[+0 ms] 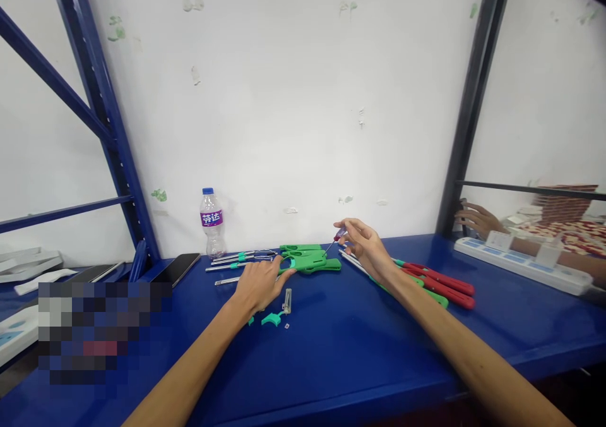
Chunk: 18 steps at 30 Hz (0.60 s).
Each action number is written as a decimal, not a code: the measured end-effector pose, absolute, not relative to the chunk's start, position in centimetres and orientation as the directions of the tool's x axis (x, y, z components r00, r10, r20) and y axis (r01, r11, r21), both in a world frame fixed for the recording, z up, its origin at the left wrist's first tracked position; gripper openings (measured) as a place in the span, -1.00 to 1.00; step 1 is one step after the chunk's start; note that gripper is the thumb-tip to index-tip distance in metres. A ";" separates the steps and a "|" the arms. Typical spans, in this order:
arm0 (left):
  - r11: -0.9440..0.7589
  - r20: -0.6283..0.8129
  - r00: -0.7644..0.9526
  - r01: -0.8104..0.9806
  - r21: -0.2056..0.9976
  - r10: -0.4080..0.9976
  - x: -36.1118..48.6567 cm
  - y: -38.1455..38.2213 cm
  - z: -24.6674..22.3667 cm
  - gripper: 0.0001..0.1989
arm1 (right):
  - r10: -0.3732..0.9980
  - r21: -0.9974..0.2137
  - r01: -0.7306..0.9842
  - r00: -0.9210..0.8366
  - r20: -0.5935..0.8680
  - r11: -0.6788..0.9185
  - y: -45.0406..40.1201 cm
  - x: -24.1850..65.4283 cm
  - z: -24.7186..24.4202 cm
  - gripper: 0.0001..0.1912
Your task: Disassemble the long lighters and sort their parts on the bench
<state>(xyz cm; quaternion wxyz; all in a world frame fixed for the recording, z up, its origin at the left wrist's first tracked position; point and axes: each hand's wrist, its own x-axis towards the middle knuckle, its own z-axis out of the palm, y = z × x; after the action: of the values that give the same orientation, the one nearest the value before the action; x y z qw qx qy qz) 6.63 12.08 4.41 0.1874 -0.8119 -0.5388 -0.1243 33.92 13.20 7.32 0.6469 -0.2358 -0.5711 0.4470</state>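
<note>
My left hand [259, 285] is closed on the near end of a green utility lighter [307, 263], pressing it against the blue tabletop. My right hand [368, 247] pinches a small screwdriver [339, 234] by its reddish-purple handle. The screwdriver's shaft slants down to the left, its tip at the green lighter; whether it sits in a screw is too small to tell. Just in front of my left hand lie a teal trigger piece [271, 319], a small clear part [287, 301] and a tiny light piece [286, 326]. Metal lighter tubes [227, 266] with teal bits lie beyond that hand.
Red lighters [440, 283] and green ones lie beside my right forearm. A plastic bottle [212, 225] stands by the wall, a dark phone [177, 269] to its left. A white power strip [521, 264] is at right, where another person's hand [480, 218] shows beyond the rack post.
</note>
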 end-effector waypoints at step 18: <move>-0.361 0.394 0.410 0.912 -0.195 0.823 6.8 12.0 4.3 -0.41 | 0.844 -0.830 -0.285 -0.106 0.525 0.481 13.1 33.8 7.1 -0.64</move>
<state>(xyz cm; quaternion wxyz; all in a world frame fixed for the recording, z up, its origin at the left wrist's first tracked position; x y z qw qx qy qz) 6.77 11.96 4.33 0.1941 -0.8168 -0.5310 -0.1153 33.84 13.10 7.09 0.6252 -0.2367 -0.5910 0.4514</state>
